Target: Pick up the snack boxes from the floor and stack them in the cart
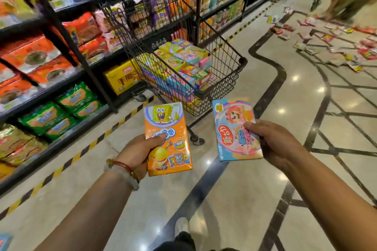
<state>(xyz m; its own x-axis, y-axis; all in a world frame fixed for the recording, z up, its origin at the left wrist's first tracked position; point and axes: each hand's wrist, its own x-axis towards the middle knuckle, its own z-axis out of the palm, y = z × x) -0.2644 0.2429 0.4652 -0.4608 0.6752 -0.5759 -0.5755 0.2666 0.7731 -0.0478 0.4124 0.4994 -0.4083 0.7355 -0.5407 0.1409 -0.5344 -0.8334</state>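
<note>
While each hand grips a box, left (140,149) orange (168,138), right (271,138) blue (236,130), the cart (224,71) holds stacked boxes (183,63).

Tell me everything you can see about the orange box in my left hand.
The orange snack box is a flat rectangular carton, glossy, apparently printed cardboard. A yellow cartoon sponge character sits in a pale circle near its top, blue lettering crosses the middle, and a yellow egg shape and small card pictures fill the bottom. It faces up, long side pointing toward the cart, above the floor. The left hand grips its left edge, thumb on the front. Nothing else touches it.
</note>
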